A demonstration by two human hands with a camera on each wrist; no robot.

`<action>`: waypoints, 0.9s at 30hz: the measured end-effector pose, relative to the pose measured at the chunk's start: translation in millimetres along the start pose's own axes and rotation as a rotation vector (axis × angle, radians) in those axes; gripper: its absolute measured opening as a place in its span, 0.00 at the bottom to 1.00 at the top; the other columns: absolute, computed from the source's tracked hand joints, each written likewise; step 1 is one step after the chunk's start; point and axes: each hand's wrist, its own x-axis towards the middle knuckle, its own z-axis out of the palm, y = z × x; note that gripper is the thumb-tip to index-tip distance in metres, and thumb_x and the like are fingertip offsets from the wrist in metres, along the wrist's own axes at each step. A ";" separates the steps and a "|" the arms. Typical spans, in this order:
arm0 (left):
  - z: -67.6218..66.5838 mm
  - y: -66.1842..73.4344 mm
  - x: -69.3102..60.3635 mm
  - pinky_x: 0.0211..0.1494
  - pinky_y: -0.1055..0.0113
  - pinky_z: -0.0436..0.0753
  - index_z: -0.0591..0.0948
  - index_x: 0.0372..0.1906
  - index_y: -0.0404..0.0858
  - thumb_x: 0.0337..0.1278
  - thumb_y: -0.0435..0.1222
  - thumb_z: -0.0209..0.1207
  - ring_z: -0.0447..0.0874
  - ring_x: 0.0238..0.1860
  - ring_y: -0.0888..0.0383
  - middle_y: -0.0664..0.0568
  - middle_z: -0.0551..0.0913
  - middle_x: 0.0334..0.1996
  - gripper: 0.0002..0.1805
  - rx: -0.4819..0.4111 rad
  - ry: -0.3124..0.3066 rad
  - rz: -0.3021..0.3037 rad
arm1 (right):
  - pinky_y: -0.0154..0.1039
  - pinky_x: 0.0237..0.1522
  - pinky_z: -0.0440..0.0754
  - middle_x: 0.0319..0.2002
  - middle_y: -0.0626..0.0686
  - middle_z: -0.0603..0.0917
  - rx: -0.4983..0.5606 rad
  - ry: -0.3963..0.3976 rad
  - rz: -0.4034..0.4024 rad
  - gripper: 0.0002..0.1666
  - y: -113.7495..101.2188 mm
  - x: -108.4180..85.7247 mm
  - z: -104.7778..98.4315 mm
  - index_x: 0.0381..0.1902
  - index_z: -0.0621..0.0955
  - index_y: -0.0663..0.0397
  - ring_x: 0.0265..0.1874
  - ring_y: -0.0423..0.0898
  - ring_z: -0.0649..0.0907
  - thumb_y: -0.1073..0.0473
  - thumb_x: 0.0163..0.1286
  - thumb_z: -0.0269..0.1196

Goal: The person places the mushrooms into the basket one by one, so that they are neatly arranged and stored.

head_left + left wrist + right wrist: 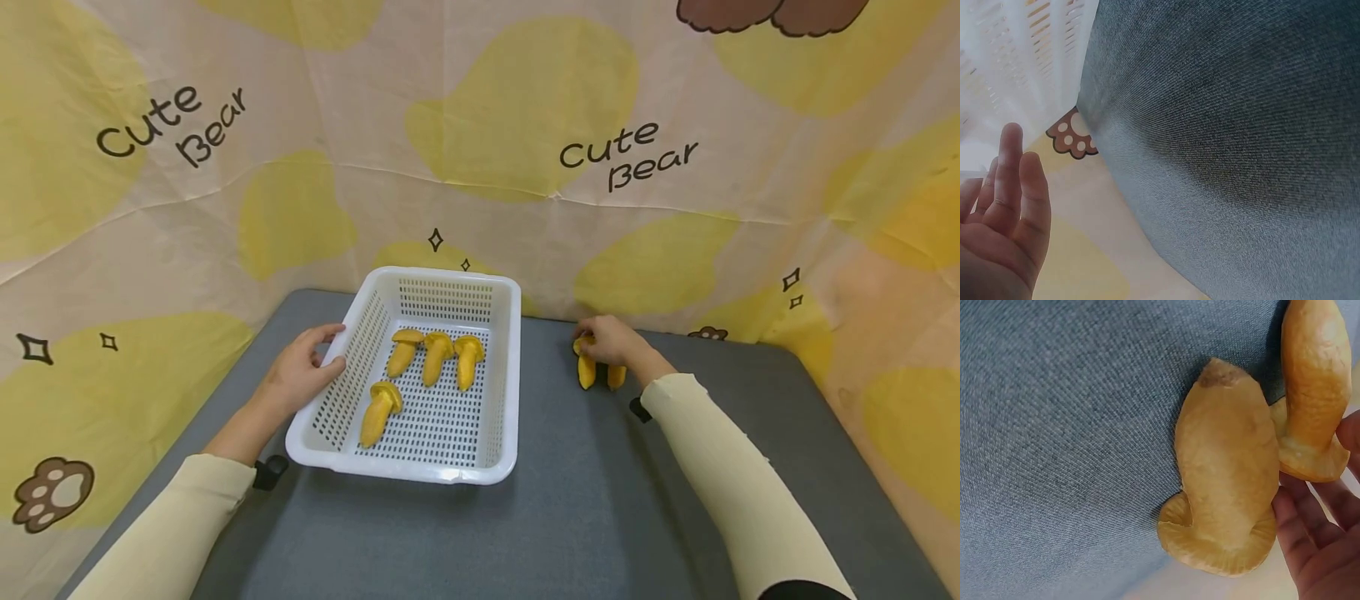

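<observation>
My left hand (296, 371) holds the left rim of a white perforated plastic basket (405, 468), its thumb over the rim. In the left wrist view, fingers (1034, 194) extend along the basket's outside. Four yellow-brown mushrooms lie inside: three in a row, including the middle mushroom (437, 358), and one nearer mushroom (378, 415). To the basket's right, my right hand (613, 340) pinches a mushroom (1316, 381) by its cap end. Another mushroom (1225, 456) lies beside it on the grey cloth, close to the fingers. The right hand partly hides both caps in the head view.
A grey cloth-covered table (555, 517) extends around the basket. Behind it and along the sides hangs a printed yellow-and-cream curtain (517, 108), whose lower edge meets the tabletop near the right hand.
</observation>
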 end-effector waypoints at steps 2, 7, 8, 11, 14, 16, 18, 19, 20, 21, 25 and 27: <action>-0.4 0.4 0.0 0.25 0.65 0.83 0.62 0.71 0.39 0.62 0.38 0.55 0.79 0.28 0.54 0.38 0.68 0.62 0.32 -0.001 -0.001 -0.001 | 0.49 0.45 0.82 0.46 0.59 0.84 0.002 0.002 -0.006 0.17 0.4 -0.1 -1.0 0.51 0.82 0.56 0.44 0.54 0.82 0.60 0.66 0.56; -0.7 0.5 -0.3 0.25 0.65 0.83 0.62 0.71 0.39 0.62 0.39 0.55 0.79 0.28 0.55 0.38 0.68 0.63 0.33 -0.004 -0.008 -0.002 | 0.50 0.47 0.81 0.46 0.60 0.84 -0.021 0.014 -0.037 0.15 0.7 -0.7 -2.8 0.49 0.82 0.58 0.45 0.54 0.82 0.61 0.67 0.56; -0.6 0.3 -0.2 0.25 0.65 0.83 0.62 0.71 0.39 0.62 0.39 0.55 0.79 0.28 0.55 0.38 0.68 0.63 0.33 -0.002 -0.008 -0.001 | 0.50 0.47 0.81 0.45 0.60 0.84 -0.025 0.017 -0.042 0.15 0.9 -1.0 -3.1 0.49 0.82 0.58 0.44 0.54 0.82 0.61 0.67 0.56; -0.1 -0.6 0.3 0.25 0.65 0.82 0.62 0.71 0.39 0.62 0.39 0.55 0.79 0.27 0.55 0.38 0.68 0.63 0.32 0.003 -0.003 0.003 | 0.50 0.47 0.81 0.45 0.60 0.84 -0.024 0.024 -0.052 0.15 1.5 -2.6 -4.2 0.49 0.82 0.58 0.44 0.54 0.82 0.61 0.68 0.57; 0.8 -1.2 -0.1 0.25 0.65 0.82 0.62 0.71 0.38 0.62 0.39 0.55 0.79 0.28 0.55 0.38 0.68 0.62 0.32 0.004 -0.003 0.002 | 0.49 0.46 0.82 0.45 0.60 0.84 0.004 0.026 -0.057 0.14 1.4 -4.8 -5.7 0.49 0.82 0.59 0.44 0.54 0.82 0.62 0.68 0.57; 1.2 -1.5 -0.4 0.25 0.65 0.83 0.62 0.71 0.38 0.62 0.39 0.55 0.80 0.28 0.55 0.38 0.68 0.62 0.32 0.001 -0.004 0.002 | 0.49 0.45 0.82 0.45 0.60 0.84 0.026 0.030 -0.069 0.14 0.9 -6.8 -7.1 0.49 0.82 0.60 0.44 0.54 0.82 0.63 0.68 0.56; 1.5 -1.5 -0.8 0.25 0.65 0.83 0.62 0.71 0.38 0.62 0.38 0.55 0.80 0.28 0.54 0.38 0.68 0.62 0.32 -0.003 -0.006 0.000 | 0.48 0.44 0.82 0.44 0.60 0.84 0.042 0.038 -0.076 0.14 0.9 -8.4 -8.2 0.49 0.82 0.60 0.43 0.54 0.82 0.63 0.68 0.56; 1.5 -1.5 -0.9 0.25 0.65 0.83 0.62 0.71 0.38 0.62 0.38 0.55 0.80 0.28 0.54 0.38 0.68 0.62 0.32 -0.003 -0.007 -0.001 | 0.48 0.43 0.82 0.44 0.60 0.84 0.052 0.041 -0.077 0.14 0.8 -9.5 -8.8 0.49 0.82 0.60 0.43 0.54 0.82 0.63 0.68 0.56; 1.6 -1.4 -1.0 0.25 0.65 0.84 0.62 0.71 0.38 0.62 0.38 0.55 0.80 0.28 0.55 0.38 0.68 0.62 0.32 -0.004 -0.008 0.001 | 0.48 0.43 0.82 0.45 0.60 0.84 0.059 0.044 -0.079 0.15 0.6 -10.7 -9.5 0.50 0.82 0.60 0.43 0.54 0.82 0.64 0.68 0.56; 1.5 -1.3 -1.0 0.25 0.65 0.83 0.62 0.71 0.38 0.62 0.38 0.55 0.80 0.28 0.54 0.38 0.67 0.62 0.32 -0.004 -0.007 0.002 | 0.48 0.43 0.82 0.45 0.60 0.84 0.066 0.048 -0.079 0.15 0.5 -11.9 -10.1 0.50 0.82 0.60 0.43 0.54 0.82 0.64 0.68 0.56; 0.8 -0.8 -0.5 0.25 0.65 0.83 0.62 0.71 0.38 0.62 0.38 0.55 0.78 0.28 0.54 0.38 0.68 0.62 0.32 0.009 0.000 0.005 | 0.49 0.45 0.82 0.47 0.60 0.83 0.100 0.059 -0.064 0.17 -0.8 -17.6 -12.8 0.53 0.81 0.61 0.45 0.55 0.82 0.64 0.69 0.56; 0.3 -0.4 -0.3 0.25 0.65 0.83 0.62 0.70 0.38 0.62 0.38 0.54 0.78 0.28 0.54 0.38 0.68 0.62 0.32 0.013 0.003 0.006 | 0.50 0.46 0.82 0.48 0.60 0.84 0.108 0.066 -0.061 0.17 -1.4 -20.0 -14.0 0.53 0.81 0.61 0.45 0.54 0.82 0.64 0.68 0.56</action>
